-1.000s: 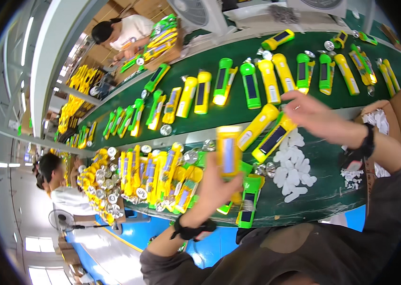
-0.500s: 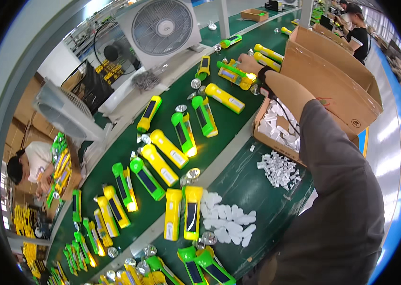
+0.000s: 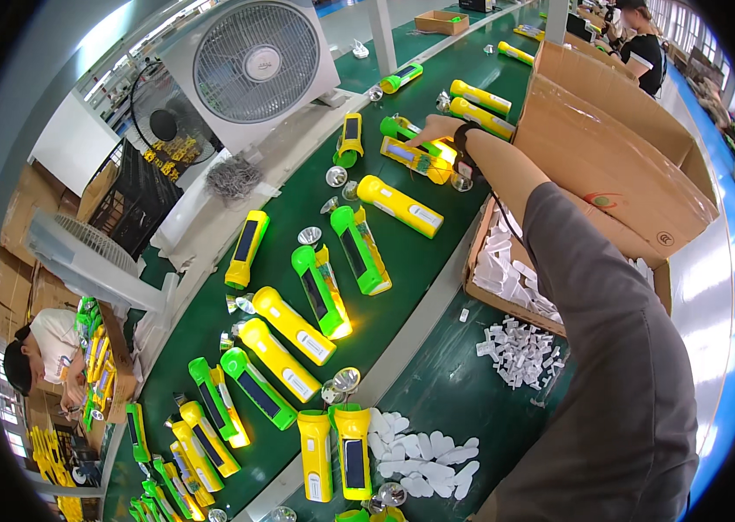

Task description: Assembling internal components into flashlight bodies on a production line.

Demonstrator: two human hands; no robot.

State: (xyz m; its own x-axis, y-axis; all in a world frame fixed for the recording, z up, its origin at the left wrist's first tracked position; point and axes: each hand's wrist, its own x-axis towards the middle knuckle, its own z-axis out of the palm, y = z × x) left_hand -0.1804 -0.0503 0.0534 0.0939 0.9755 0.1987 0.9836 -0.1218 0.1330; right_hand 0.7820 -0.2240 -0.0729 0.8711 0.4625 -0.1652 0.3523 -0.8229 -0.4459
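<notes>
My right hand [image 3: 439, 130] reaches far across the green belt, its index finger stretched out onto an opened flashlight [image 3: 407, 155]. That flashlight has a green and a yellow half side by side, with a glow by my hand and a loose round reflector [image 3: 461, 181] near it. Some fingertips are hidden behind the hand. Two yellow flashlights [image 3: 482, 116] lie just beyond, and a closed-looking yellow one [image 3: 400, 205] lies nearer. An opened green and yellow flashlight [image 3: 360, 250] rests closer still. My left hand is out of view.
Several more flashlights [image 3: 294, 324] lie along the belt. At right stand a large cardboard box [image 3: 615, 165] and a carton of white parts [image 3: 515, 311]. Small white pieces [image 3: 520, 352] and white oval pieces [image 3: 428, 452] lie nearby. A box fan [image 3: 256, 65] stands across. Other people work farther off.
The view has shifted, so the belt's flashlights appear lower and farther left. My right hand stays at the same opened flashlight, its index finger now plainly extended onto it.
</notes>
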